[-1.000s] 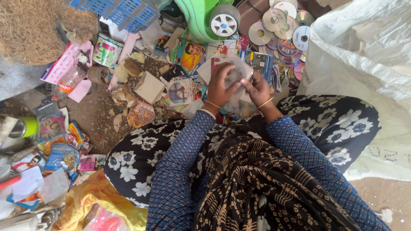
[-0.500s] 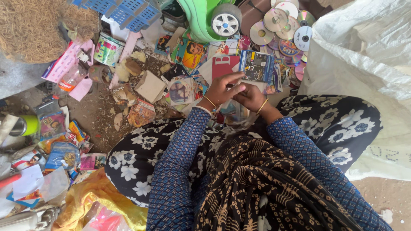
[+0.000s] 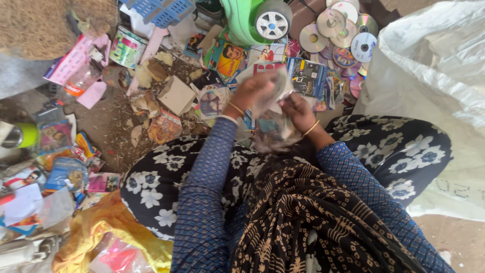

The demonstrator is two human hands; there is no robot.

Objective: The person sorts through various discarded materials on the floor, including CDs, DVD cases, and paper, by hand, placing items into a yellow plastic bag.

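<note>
My left hand (image 3: 251, 92) and my right hand (image 3: 297, 111) are close together over my lap, both gripping a crumpled clear plastic sleeve (image 3: 275, 119) with a printed insert; the motion blurs it. Blue patterned sleeves cover both arms and a bangle sits on each wrist. Just beyond the hands lie printed disc covers (image 3: 308, 77) on the ground. My knees in black floral cloth (image 3: 151, 187) spread to either side.
Several shiny discs (image 3: 333, 30) lie at the top right beside a green toy car (image 3: 252, 17). A big white sack (image 3: 434, 76) stands on the right. A blue basket (image 3: 161, 10), cardboard scraps (image 3: 176, 95), wrappers and a yellow bag (image 3: 108, 227) litter the left.
The hands have dropped a little toward my lap and pulled the plastic sleeve down with them, crumpling it. The view has shifted slightly.
</note>
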